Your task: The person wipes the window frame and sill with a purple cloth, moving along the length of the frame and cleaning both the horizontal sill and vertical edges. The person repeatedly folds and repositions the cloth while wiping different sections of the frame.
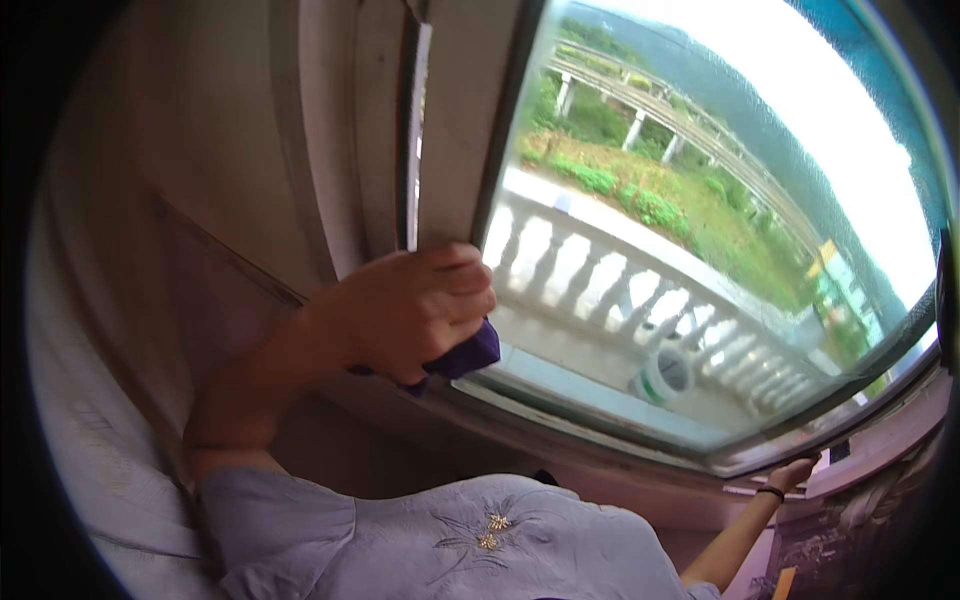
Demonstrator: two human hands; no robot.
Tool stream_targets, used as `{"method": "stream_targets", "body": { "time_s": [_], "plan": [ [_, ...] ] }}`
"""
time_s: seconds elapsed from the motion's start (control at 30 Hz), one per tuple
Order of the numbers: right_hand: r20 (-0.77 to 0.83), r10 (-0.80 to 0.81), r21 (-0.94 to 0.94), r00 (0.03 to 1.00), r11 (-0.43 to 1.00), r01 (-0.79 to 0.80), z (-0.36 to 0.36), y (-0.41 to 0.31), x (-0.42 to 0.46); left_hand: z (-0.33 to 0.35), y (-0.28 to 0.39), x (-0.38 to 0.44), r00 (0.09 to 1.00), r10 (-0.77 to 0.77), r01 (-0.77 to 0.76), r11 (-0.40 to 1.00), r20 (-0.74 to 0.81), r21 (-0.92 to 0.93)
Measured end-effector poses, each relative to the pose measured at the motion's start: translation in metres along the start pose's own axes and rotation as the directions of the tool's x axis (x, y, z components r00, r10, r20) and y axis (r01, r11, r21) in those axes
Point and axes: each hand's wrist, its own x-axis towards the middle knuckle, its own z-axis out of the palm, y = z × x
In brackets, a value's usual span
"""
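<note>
My left hand (424, 307) is closed around a bunched dark purple cloth (469, 352) and presses against the side stile of a window frame (457, 150). Part of the cloth hangs out below the fist, beside the lower corner of the glass pane (570, 330). Far to the right, my right hand (795, 472), with a dark band at the wrist, reaches to the underside of the frame's far lower corner. Its fingers look small and partly hidden, so their grip cannot be made out. Both arms spread wide from a light grey-lilac embroidered top.
Beyond the glass are a white balustrade (585, 262), a translucent bucket (666, 373) on a ledge or balcony floor, and a raised roadway on pillars (652, 101). A pale wall or panel (217, 97) fills the left. A pinkish sill (885, 450) runs at the right.
</note>
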Motion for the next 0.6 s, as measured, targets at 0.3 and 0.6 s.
{"method": "stream_targets", "body": {
  "time_s": [0.3, 0.6],
  "plan": [
    [0.022, -0.008, 0.207, 1.0, 0.978, 0.004, 0.004, 0.017, 0.004, -0.003, -0.001, 0.004, 0.999, -0.005, 0.006, 1.0, 0.048, -0.028],
    [0.079, -0.005, 0.118, 0.997, 0.993, -0.004, 0.0, 0.006, -0.024, -0.008, 0.003, -0.005, 0.999, -0.034, 0.034, 0.999, 0.001, -0.014]
  ]
}}
